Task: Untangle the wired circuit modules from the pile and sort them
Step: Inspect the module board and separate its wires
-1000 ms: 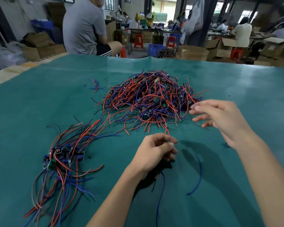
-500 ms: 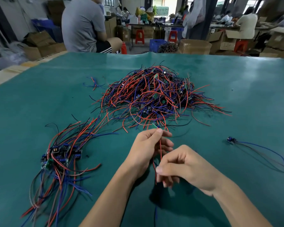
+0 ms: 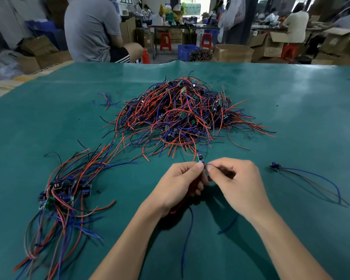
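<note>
A tangled pile of circuit modules (image 3: 182, 116) with red, blue and black wires lies in the middle of the green table (image 3: 291, 102). My left hand (image 3: 180, 186) and my right hand (image 3: 236, 182) meet just in front of it, both pinching one small wired module (image 3: 200, 159) between thumb and fingers. Its red and blue wires hang down under my left palm. A sorted bundle of modules (image 3: 63, 190) lies at the left with wires trailing toward me. A single module with blue wires (image 3: 275, 166) lies at the right.
A few loose wires (image 3: 107, 101) lie left of the pile. A person in a grey shirt (image 3: 93, 29) sits beyond the table's far edge. Cardboard boxes (image 3: 232, 52) and red stools (image 3: 165, 41) stand behind.
My right hand came back from the right, where it left a single module, and now joins my left hand. Both hands rose toward the pile and pinch one module.
</note>
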Demonstrator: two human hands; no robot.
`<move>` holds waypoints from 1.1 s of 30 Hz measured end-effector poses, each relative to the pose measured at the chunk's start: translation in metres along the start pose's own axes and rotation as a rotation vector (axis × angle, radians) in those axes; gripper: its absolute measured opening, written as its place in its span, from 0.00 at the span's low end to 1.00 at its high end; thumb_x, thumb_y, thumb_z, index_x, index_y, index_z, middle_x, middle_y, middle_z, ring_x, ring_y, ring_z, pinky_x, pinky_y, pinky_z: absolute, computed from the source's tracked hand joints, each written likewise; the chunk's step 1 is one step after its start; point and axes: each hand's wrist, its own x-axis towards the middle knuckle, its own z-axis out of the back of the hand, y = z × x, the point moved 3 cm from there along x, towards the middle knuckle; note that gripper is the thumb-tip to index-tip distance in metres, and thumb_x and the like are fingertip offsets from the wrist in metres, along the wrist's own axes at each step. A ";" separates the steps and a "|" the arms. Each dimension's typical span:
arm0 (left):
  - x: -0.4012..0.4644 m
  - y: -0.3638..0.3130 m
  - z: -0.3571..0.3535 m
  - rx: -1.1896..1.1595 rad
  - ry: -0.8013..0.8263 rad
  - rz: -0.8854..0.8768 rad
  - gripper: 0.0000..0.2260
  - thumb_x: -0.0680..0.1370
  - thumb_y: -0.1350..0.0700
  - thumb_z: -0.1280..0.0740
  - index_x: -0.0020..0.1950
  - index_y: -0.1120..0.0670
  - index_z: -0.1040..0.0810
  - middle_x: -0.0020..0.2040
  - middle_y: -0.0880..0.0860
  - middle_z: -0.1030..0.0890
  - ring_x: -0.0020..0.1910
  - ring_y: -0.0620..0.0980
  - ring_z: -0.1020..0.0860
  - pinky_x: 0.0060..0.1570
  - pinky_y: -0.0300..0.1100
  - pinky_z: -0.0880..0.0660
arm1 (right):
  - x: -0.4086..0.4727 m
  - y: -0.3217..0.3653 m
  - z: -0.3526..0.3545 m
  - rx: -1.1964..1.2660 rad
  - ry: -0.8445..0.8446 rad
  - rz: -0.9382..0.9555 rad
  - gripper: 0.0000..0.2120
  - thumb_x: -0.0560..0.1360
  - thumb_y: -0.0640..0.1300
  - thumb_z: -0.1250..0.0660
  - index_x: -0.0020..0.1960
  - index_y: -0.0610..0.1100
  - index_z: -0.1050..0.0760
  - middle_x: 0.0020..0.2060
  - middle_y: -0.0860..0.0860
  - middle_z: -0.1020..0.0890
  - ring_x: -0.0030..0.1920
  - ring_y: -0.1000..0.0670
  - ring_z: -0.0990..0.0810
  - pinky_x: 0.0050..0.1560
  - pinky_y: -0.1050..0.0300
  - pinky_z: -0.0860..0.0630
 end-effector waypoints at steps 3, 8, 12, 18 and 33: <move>0.002 0.002 0.002 0.063 -0.070 -0.007 0.17 0.85 0.50 0.41 0.40 0.54 0.22 0.32 0.51 0.23 0.31 0.47 0.26 0.31 0.36 0.29 | -0.003 0.006 0.000 0.011 -0.065 0.040 0.09 0.75 0.40 0.25 0.40 0.53 0.15 0.35 0.63 0.15 0.38 0.59 0.17 0.42 0.67 0.25; 0.003 0.004 0.007 -0.040 -0.129 -0.035 0.15 0.84 0.53 0.39 0.43 0.57 0.19 0.36 0.56 0.21 0.35 0.53 0.27 0.36 0.41 0.28 | -0.007 0.007 -0.011 0.062 0.039 0.021 0.09 0.73 0.39 0.23 0.50 0.51 0.12 0.40 0.63 0.13 0.42 0.62 0.15 0.49 0.65 0.21; 0.004 0.007 0.007 -0.115 -0.103 -0.032 0.14 0.84 0.58 0.40 0.44 0.57 0.19 0.38 0.56 0.19 0.37 0.53 0.24 0.40 0.43 0.28 | -0.003 0.004 -0.008 0.174 0.074 -0.036 0.06 0.75 0.45 0.26 0.44 0.55 0.12 0.36 0.59 0.13 0.38 0.58 0.15 0.45 0.57 0.19; 0.000 0.007 0.005 -0.046 0.050 -0.023 0.13 0.84 0.56 0.39 0.48 0.66 0.23 0.32 0.49 0.27 0.31 0.46 0.31 0.33 0.38 0.34 | 0.001 -0.004 -0.009 0.366 0.046 -0.168 0.05 0.76 0.53 0.29 0.45 0.54 0.15 0.32 0.56 0.17 0.34 0.54 0.23 0.35 0.62 0.29; 0.000 0.002 0.002 -0.058 0.143 -0.066 0.12 0.79 0.49 0.37 0.42 0.54 0.20 0.28 0.50 0.41 0.28 0.46 0.45 0.28 0.42 0.49 | 0.007 -0.012 0.005 0.740 -0.069 -0.266 0.10 0.61 0.50 0.20 0.34 0.45 0.16 0.29 0.51 0.21 0.28 0.53 0.29 0.29 0.63 0.32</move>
